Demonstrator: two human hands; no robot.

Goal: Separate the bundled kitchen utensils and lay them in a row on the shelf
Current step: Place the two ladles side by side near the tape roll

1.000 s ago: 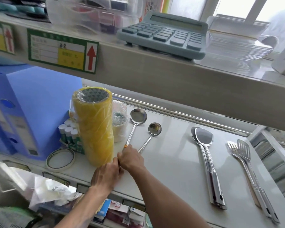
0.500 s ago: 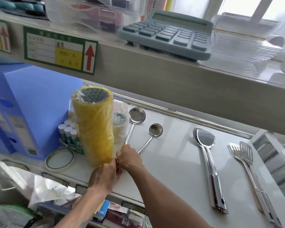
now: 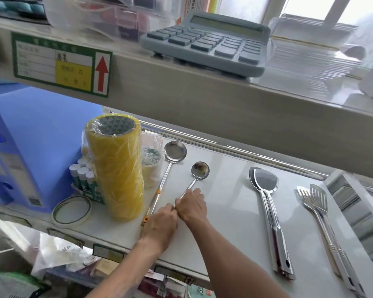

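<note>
I find both hands at the shelf front edge: right hand fingers grasping the small ladle handle, left hand clenched beside it, contents hidden. Ladle pair parted; next, I judge, square the small ladle into the row.

On the shelf, the tape stack stands as landmark: glue sticks left of it, tape ring before-left, large ladle just right, small ladle further right, then paired spatulas, slotted turners rightmost; calculator on the shelf above
</note>
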